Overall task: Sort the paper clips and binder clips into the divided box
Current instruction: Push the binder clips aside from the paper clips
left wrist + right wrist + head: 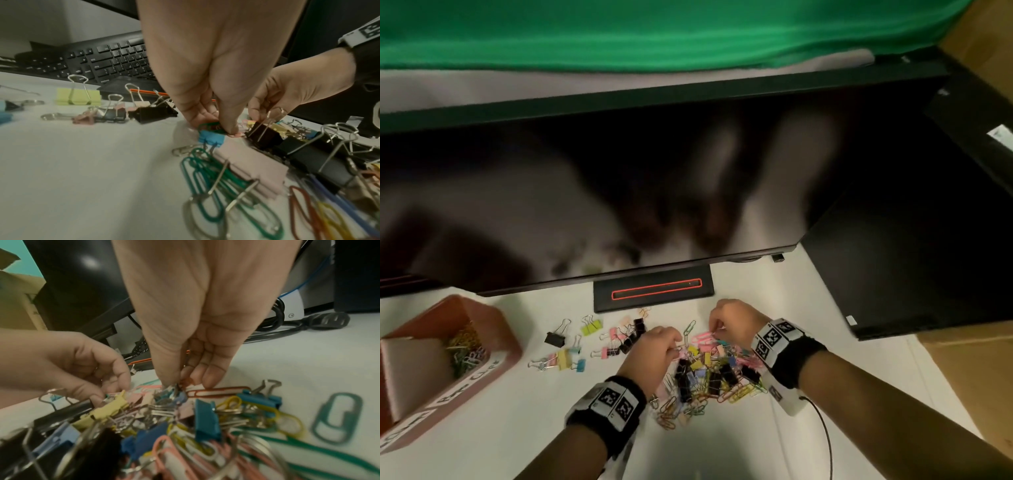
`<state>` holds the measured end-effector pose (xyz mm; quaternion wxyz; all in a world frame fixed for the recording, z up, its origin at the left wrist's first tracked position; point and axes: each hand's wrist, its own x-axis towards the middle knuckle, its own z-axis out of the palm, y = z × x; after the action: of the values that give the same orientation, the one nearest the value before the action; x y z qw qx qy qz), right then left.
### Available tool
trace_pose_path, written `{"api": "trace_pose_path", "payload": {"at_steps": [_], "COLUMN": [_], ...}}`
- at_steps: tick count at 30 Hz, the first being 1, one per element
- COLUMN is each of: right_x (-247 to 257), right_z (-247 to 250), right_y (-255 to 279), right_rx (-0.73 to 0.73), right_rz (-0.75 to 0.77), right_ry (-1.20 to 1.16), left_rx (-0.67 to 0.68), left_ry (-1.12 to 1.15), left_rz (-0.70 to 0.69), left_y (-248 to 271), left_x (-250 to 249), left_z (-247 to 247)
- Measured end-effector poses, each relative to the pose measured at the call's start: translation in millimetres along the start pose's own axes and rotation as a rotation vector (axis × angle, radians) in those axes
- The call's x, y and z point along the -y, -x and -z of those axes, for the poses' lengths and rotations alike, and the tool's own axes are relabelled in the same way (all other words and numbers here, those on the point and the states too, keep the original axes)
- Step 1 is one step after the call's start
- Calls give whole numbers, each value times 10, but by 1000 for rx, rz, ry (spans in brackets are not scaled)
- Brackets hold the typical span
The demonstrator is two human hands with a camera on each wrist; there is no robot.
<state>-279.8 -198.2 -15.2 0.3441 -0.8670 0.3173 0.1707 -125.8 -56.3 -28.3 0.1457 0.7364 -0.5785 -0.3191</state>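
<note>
Paper clips pinched from mixed clip pile (709,373) by left hand (654,349) & right hand (732,320); divided box (493,315) set far left.

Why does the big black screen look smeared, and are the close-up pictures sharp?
Head view: the monitor shows a blurry reflection, the scene is dim. Left wrist view: near paper clips smear, left hand looms large. Right wrist view: the bottom of the clip pile blurs, edges bend.

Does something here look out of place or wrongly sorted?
Little stands out. The box holds only paper clips in its far compartment; no binder clips show inside. One black binder clip lies apart from the mixed pile that both hands pick at.
</note>
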Motion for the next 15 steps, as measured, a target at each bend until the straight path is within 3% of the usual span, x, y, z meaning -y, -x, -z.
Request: {"api": "trace_pose_path", "payload": {"at_steps": [11,15], "right_x": [-6,147], "right_z": [-17,27], "right_y": [34,-14], "right_rx": [26,-12], "right_rz": [-5,85], "right_ry": [-125,-99], "left_rx": [46,47], "left_ry": [-131,-63], "left_rz": [8,23], "left_y": [-28,-29], "left_x": [88,115], "left_z": [40,122]}}
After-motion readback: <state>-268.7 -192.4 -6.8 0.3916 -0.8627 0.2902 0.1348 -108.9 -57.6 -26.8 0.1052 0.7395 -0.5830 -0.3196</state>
